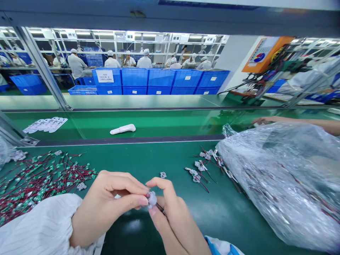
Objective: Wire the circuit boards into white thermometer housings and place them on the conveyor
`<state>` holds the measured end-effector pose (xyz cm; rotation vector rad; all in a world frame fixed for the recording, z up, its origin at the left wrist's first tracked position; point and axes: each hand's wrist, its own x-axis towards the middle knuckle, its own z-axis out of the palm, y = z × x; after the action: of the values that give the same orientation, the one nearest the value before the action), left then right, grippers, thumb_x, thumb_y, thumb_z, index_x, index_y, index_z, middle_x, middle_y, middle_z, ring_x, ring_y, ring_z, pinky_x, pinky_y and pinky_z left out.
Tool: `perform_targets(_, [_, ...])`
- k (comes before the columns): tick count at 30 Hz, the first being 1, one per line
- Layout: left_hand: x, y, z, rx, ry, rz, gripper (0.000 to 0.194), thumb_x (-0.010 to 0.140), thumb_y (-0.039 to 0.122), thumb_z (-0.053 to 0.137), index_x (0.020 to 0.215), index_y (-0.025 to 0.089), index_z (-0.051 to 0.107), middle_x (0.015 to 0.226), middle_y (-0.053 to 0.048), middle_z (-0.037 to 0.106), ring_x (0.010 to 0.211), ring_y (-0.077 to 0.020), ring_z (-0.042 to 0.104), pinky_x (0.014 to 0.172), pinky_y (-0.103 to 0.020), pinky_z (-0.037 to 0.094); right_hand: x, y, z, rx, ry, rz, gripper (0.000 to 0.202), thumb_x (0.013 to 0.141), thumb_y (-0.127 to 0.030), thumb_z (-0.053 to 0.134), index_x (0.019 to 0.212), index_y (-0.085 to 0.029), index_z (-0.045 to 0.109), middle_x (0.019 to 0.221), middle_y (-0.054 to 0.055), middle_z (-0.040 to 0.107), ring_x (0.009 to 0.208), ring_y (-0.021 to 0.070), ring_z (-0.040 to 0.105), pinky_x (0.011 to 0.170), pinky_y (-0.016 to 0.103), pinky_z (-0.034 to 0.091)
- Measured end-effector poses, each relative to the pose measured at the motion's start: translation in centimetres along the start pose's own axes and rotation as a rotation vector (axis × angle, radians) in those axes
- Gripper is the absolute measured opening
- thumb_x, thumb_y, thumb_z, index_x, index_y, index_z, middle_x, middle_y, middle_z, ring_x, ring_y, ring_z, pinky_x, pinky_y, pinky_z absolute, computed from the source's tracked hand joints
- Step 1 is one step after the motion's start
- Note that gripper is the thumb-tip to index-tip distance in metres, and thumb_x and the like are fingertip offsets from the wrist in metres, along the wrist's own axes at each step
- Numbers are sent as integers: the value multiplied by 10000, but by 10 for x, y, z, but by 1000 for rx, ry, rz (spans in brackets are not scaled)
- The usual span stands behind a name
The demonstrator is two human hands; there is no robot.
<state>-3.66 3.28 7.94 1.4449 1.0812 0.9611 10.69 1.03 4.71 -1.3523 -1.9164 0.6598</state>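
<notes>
Above the green worktop, in front of me, is a small whitish plastic part (152, 199) held between both hands. My left hand (111, 200) pinches with thumb and index finger at its left side, where a bit of red shows; the fingertips hide most of that red piece. From the right, my right hand (174, 216) grips the plastic part, thumb below and index finger curled over it. A dark wire or thin lead (160, 208) runs from the part under the right fingers. Just beyond my hands lies a loose whitish plastic piece (163, 175).
Small green boards with red wires (53, 177) are heaped at left. Several wired plastic assemblies (196, 173) lie right, beside a large clear plastic bag (281, 177). A white handheld casing (123, 129) and flat white pieces (46, 124) rest on the green belt. Another person's arm (300, 123) reaches in.
</notes>
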Motion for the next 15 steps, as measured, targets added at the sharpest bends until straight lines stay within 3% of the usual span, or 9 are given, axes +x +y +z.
perform_targets(4, [2,4,1,193,-54,61,146,697,186,588,603,214,696,588,-12,646,548,-140,560,492,-212,423,2,7,8,-122,29,-46,288,720,-155,296,940,-255,453,479,-40,442,383,149,394,364,224,218])
perform_targets(9, [2,8,1,381,-46,234,150,726,173,560,621,184,666,644,-16,658,607,-139,580,567,-199,451,13,4,-12,138,-147,-155,121,763,-240,408,842,-202,492,646,-10,505,542,127,452,477,222,342])
perform_targets(15, [-1,22,-6,578,27,383,178,739,166,539,567,174,583,590,3,616,529,-101,549,485,-159,419,21,13,-16,339,-148,-227,115,781,-200,504,721,-152,590,668,9,501,617,111,466,554,219,377])
